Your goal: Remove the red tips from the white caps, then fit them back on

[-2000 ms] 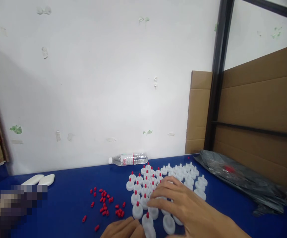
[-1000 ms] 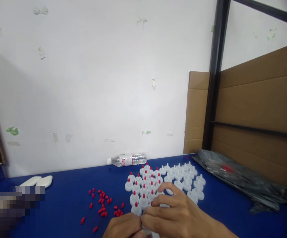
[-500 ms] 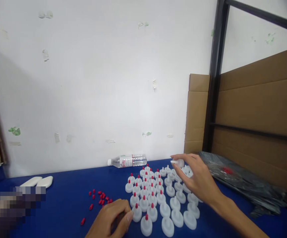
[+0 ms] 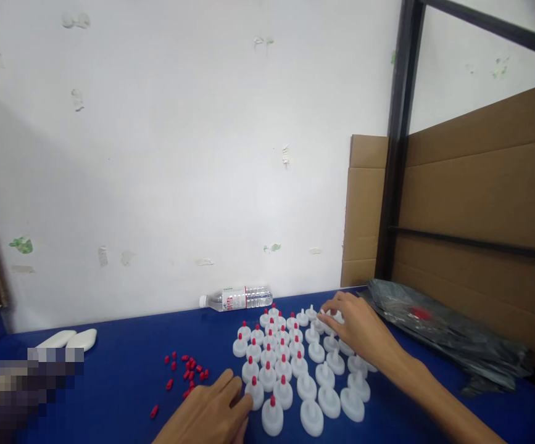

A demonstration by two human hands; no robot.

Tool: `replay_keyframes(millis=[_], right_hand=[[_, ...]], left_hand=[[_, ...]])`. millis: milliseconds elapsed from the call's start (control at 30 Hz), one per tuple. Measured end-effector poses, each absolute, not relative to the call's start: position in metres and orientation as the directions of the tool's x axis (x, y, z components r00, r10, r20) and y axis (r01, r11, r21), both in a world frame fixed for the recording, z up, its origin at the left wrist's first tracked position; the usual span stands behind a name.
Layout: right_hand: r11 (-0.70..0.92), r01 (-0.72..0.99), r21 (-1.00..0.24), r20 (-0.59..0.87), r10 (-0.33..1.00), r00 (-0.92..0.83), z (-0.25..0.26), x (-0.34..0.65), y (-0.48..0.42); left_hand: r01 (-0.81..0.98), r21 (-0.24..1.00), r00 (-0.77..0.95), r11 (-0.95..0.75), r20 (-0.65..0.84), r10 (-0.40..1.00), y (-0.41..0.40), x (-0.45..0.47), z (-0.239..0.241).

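Note:
My left hand (image 4: pixel 209 410) rests low on the blue table, fingers curled, between the loose red tips (image 4: pixel 192 365) and the front of the group of white caps. What it may hold is hidden under the fingers. Farther back, my right hand (image 4: pixel 353 320) pinches a white nozzle cap (image 4: pixel 321 312) by its spout among the rear caps; my fingers partly cover it. Several white nozzle caps with red tips (image 4: pixel 268 374) stand upright in rows in the middle. To their right are several white nozzle caps with bare spouts (image 4: pixel 329 401).
A clear water bottle (image 4: pixel 237 299) lies along the wall. Two white oval pieces (image 4: pixel 82 340) sit at the left, beside a blurred-out area. A dark plastic bag (image 4: pixel 443 336) lies at the right, below cardboard sheets (image 4: pixel 480 191) and a black metal frame (image 4: pixel 394 154).
My right hand has lowered the white nozzle cap from above the rear caps down among them. My left hand has turned palm down, its fingers shifting slightly. The view has shifted slightly.

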State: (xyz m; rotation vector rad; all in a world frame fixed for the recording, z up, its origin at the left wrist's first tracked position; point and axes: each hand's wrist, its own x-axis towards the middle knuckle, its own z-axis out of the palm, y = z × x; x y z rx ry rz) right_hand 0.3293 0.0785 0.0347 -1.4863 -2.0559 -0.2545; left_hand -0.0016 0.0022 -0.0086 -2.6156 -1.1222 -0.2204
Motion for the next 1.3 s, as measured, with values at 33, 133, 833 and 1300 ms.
replay_keyframes(millis=[33, 133, 833, 1300], right_hand=[[0.351, 0.92, -0.175, 0.54, 0.815, -0.208, 0.034, 0.329, 0.079], [0.338, 0.926, -0.168, 0.497, 0.84, -0.216, 0.032, 0.326, 0.078], [0.31, 0.936, -0.165, 0.412, 0.884, -0.22, 0.029, 0.325, 0.08], [0.494, 0.828, -0.264, 0.495, 0.807, -0.324, 0.042, 0.311, 0.062]], left_hand=[[0.734, -0.209, 0.68, -0.647, 0.23, 0.696, 0.004, -0.002, -0.005], [0.756, -0.214, 0.651, -0.619, 0.135, 0.747, 0.008, -0.005, 0.008], [0.8, -0.117, 0.597, -0.589, 0.25, 0.762, 0.006, -0.009, 0.017], [0.822, -0.152, 0.567, -0.548, 0.135, 0.813, 0.004, -0.004, 0.022]])
